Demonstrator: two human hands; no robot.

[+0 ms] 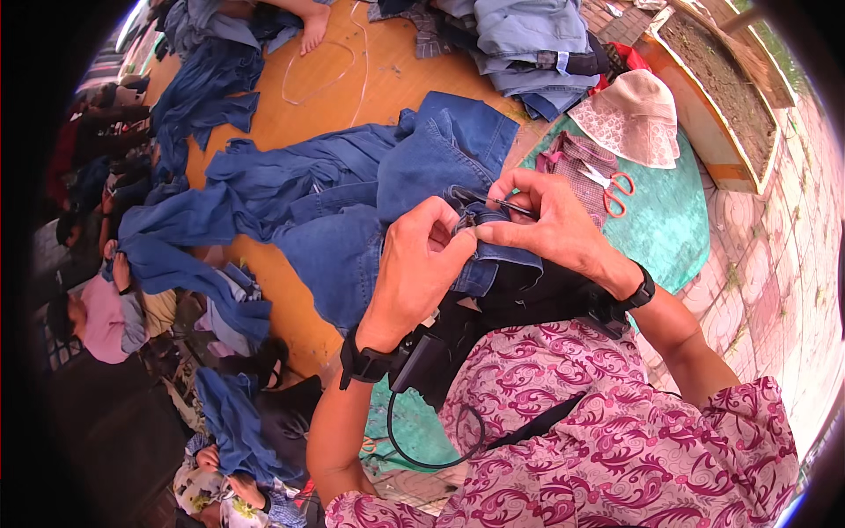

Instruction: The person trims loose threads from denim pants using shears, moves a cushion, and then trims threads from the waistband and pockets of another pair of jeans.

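Observation:
A blue denim garment is spread over my lap and the orange board, its upper edge bunched up between my hands. My left hand pinches a folded edge of the denim with thumb and fingertips. My right hand is closed around a slim black tool, like a pen in shape; its exact kind does not show. The right thumb presses against the denim right beside the left fingertips. What lies between the fingertips is hidden.
Orange-handled scissors and a pale sun hat lie on a green mat to my right. Folded jeans are piled at the far side of the orange board. Other people with denim sit on the left; a bare foot rests far off.

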